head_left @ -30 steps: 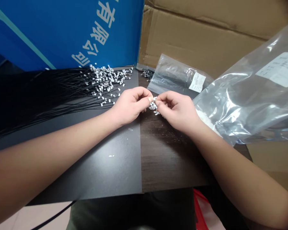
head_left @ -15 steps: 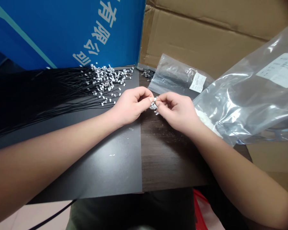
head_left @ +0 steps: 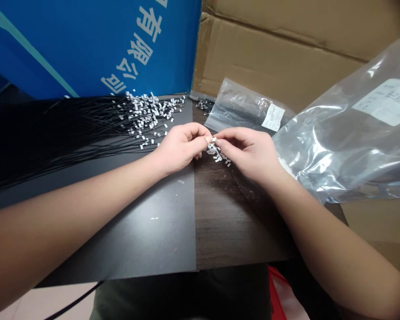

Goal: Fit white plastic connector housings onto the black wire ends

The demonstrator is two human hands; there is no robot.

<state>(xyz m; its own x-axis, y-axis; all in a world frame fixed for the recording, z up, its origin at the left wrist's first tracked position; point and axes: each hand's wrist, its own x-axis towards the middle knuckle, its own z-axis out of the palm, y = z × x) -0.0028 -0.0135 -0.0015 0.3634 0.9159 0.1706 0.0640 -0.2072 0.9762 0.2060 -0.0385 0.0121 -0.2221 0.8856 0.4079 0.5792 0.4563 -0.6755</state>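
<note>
My left hand (head_left: 183,144) is closed in a pinch, thumb against forefinger, with a small white connector housing (head_left: 214,139) at its fingertips. Facing it, my right hand (head_left: 251,149) pinches at the same spot; its fingertips meet the white piece, and whatever else they grip is too small to make out. Just below the fingertips, a small heap of loose white connector housings (head_left: 218,155) lies on the dark wood tabletop (head_left: 226,231). To the left spreads a large bundle of black wires (head_left: 70,129), many ending in white connector housings (head_left: 146,111).
A blue panel (head_left: 86,44) with white characters and a cardboard box (head_left: 280,53) stand behind the table. A flat clear bag (head_left: 240,106) with a label lies beyond my hands. A larger plastic bag (head_left: 340,146) is at right. Small white bits (head_left: 154,218) dot the grey sheet (head_left: 136,249).
My right hand has shifted slightly, showing more of the heap of white housings. Both hands stay pinched together at the same place. The view has moved a little.
</note>
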